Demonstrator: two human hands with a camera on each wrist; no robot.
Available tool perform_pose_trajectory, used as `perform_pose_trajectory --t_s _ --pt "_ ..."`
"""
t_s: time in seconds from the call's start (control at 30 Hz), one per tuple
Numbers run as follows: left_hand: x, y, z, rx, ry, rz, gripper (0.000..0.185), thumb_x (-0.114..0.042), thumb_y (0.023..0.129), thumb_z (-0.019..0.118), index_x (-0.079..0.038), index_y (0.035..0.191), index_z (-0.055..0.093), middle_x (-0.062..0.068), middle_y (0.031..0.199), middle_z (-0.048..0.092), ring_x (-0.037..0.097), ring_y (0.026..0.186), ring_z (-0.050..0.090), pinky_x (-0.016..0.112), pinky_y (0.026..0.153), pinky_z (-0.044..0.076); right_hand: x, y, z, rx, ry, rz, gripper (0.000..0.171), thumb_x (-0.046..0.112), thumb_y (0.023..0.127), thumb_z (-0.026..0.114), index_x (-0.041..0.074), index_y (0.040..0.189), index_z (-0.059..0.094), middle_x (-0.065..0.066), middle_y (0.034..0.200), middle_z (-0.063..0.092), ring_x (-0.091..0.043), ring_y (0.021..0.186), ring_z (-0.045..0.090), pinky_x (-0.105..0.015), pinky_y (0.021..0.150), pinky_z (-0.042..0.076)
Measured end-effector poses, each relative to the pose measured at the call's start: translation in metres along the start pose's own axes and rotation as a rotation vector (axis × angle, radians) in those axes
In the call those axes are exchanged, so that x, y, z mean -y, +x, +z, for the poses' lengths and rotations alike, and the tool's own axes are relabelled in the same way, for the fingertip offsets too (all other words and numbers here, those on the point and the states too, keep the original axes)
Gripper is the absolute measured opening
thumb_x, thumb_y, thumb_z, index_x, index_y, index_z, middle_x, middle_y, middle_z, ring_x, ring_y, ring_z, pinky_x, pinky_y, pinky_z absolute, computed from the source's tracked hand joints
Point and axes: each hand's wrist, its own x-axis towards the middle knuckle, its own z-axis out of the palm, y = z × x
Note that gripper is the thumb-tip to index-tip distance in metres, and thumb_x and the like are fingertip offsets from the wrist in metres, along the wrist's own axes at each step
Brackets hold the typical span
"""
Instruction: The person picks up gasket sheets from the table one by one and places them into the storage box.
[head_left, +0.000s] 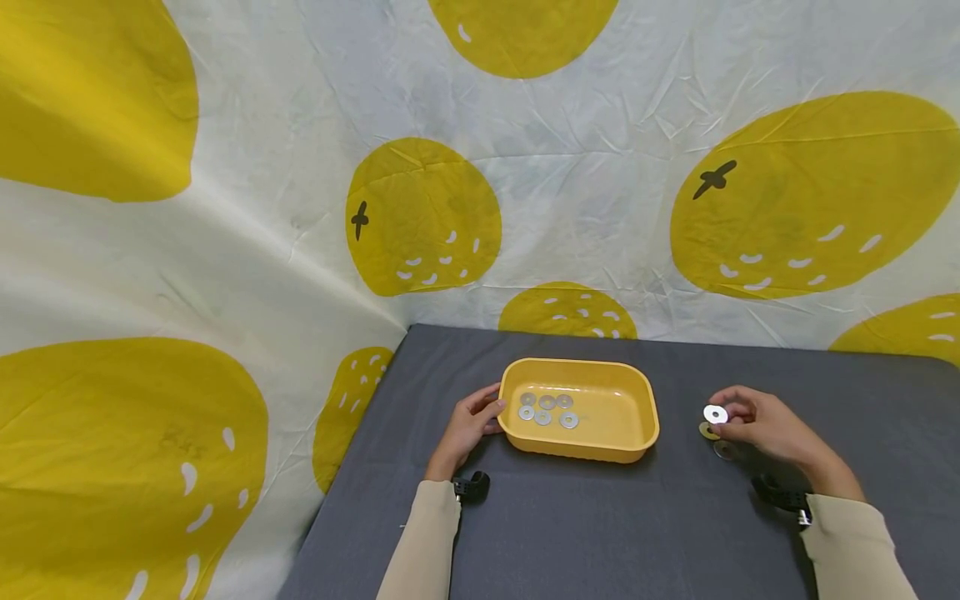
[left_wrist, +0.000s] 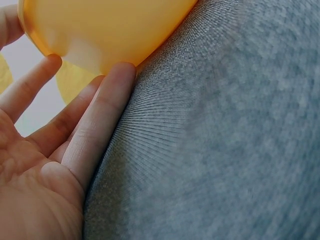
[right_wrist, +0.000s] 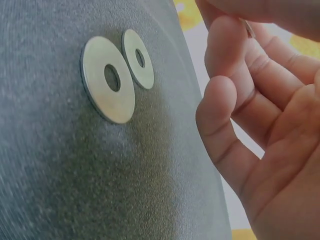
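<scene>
A yellow plastic tray (head_left: 577, 454) stands on the dark cloth, with several metal washers (head_left: 568, 420) lying flat in its left half. My left hand (head_left: 467, 429) holds the tray's left end, thumb over the rim and fingers (left_wrist: 107, 102) against the outer wall. To the right of the tray, my right hand (head_left: 765, 425) pinches a shiny washer (head_left: 716, 414) between thumb and fingertips, above the cloth. Below that hand two more washers lie on the cloth, a nearer washer (right_wrist: 107, 100) and a farther washer (right_wrist: 142, 75). In the right wrist view only a sliver of the held washer shows.
A dark grey cloth (head_left: 570, 533) covers the table. Behind it and along the left hangs a white curtain (head_left: 585, 200) with large yellow fruit prints. Each wrist wears a black strap device, the left one (head_left: 472, 487) beside the cream sleeve.
</scene>
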Motion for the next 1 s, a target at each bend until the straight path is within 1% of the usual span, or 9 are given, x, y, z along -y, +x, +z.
perform_pose_trajectory --t_s 0.1,0.23,0.33,0.47,0.6,0.73,0.87,1.0 --pt "0.0 0.0 0.0 -0.003 0.003 -0.002 0.052 -0.033 0.1 0.069 -0.022 0.149 0.056 0.017 0.139 0.062 0.027 0.113 0.07 0.035 0.089 0.063 0.003 0.001 0.002 -0.005 0.014 0.012 0.044 0.007 0.093 0.074 -0.012 0.125 0.053 -0.016 0.096 0.074 -0.014 0.077 0.069 -0.028 0.065 0.059" --pt "0.0 0.0 0.0 -0.008 0.009 -0.003 0.052 -0.034 0.1 0.069 -0.022 0.148 0.056 0.016 0.139 0.062 0.026 0.113 0.07 0.035 0.089 0.063 0.007 0.002 0.004 -0.018 0.001 -0.005 0.043 0.008 0.091 0.076 -0.012 0.123 0.055 -0.013 0.094 0.074 -0.014 0.076 0.069 -0.027 0.064 0.057" --pt "0.002 0.0 0.0 -0.008 0.011 0.005 0.052 -0.034 0.1 0.068 -0.021 0.149 0.056 0.017 0.138 0.063 0.026 0.112 0.07 0.035 0.089 0.063 0.01 0.003 0.007 -0.043 -0.039 -0.016 0.044 0.013 0.09 0.079 -0.01 0.121 0.057 -0.009 0.091 0.072 -0.011 0.073 0.065 -0.025 0.063 0.055" --pt "0.005 0.0 0.0 -0.003 0.006 0.013 0.052 -0.033 0.1 0.068 -0.021 0.149 0.056 0.017 0.138 0.063 0.026 0.112 0.071 0.035 0.089 0.063 0.012 0.006 0.013 -0.072 -0.077 -0.032 0.045 0.017 0.089 0.081 -0.008 0.119 0.059 -0.008 0.091 0.069 -0.008 0.07 0.06 -0.023 0.062 0.055" --pt "0.007 0.001 -0.001 -0.006 0.004 0.022 0.052 -0.033 0.1 0.068 -0.02 0.149 0.055 0.017 0.138 0.063 0.026 0.112 0.071 0.035 0.088 0.063 0.014 0.008 0.019 -0.097 -0.089 -0.072 0.043 0.017 0.087 0.083 -0.006 0.116 0.061 -0.007 0.089 0.067 -0.008 0.068 0.058 -0.023 0.06 0.054" --pt "0.008 0.001 -0.001 -0.006 0.006 0.032 0.052 -0.033 0.1 0.068 -0.02 0.149 0.056 0.017 0.138 0.063 0.027 0.113 0.071 0.036 0.089 0.063 0.017 0.01 0.025 -0.132 -0.115 -0.118 0.039 0.018 0.086 0.084 -0.004 0.111 0.064 -0.004 0.084 0.063 -0.008 0.066 0.054 -0.022 0.056 0.049" --pt "0.008 0.0 -0.001 0.001 0.012 0.04 0.052 -0.034 0.1 0.068 -0.02 0.149 0.056 0.018 0.139 0.062 0.028 0.114 0.07 0.036 0.09 0.063 0.02 0.012 0.029 -0.162 -0.132 -0.129 0.039 0.018 0.085 0.085 -0.003 0.11 0.065 -0.003 0.082 0.058 -0.007 0.065 0.051 -0.022 0.055 0.046" --pt "0.009 0.0 -0.001 0.004 0.013 0.048 0.052 -0.034 0.1 0.068 -0.021 0.148 0.056 0.017 0.139 0.062 0.025 0.112 0.071 0.036 0.089 0.063 0.021 0.013 0.033 -0.185 -0.132 -0.123 0.04 0.019 0.085 0.085 -0.003 0.111 0.064 -0.003 0.082 0.054 -0.007 0.065 0.049 -0.022 0.054 0.043"
